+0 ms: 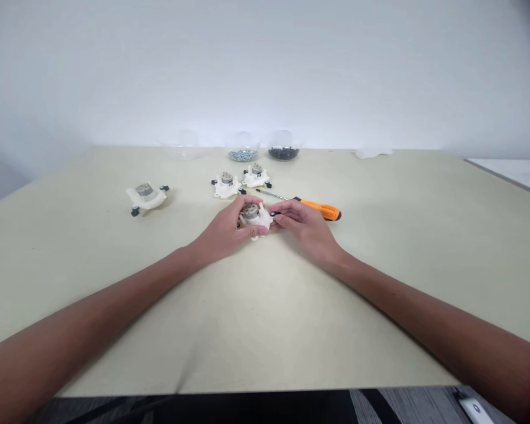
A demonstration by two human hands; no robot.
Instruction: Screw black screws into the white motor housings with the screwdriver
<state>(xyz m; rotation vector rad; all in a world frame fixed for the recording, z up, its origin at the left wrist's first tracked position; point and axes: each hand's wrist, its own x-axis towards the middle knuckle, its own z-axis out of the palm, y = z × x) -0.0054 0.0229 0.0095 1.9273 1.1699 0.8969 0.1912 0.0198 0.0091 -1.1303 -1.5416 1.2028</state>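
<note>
My left hand [223, 227] grips a white plastic housing [257, 217] with a grey cylindrical motor [250, 211] set in its top. My right hand [307, 227] pinches the housing's right side, where a small black fitting [272, 214] shows between my fingertips. Much of the housing is hidden by my fingers. Just beyond my right hand lies a screwdriver with an orange handle [320, 208] and a thin steel shaft [271, 194], its tip pointing left.
Several similar white housings [227, 185] stand on the pale table [265, 330], farther left and ahead. Along the back are a clear bowl [179, 146], a bowl of silver screws [242, 154], and a bowl of black parts [283, 153]. A white item [373, 153] lies at the back right.
</note>
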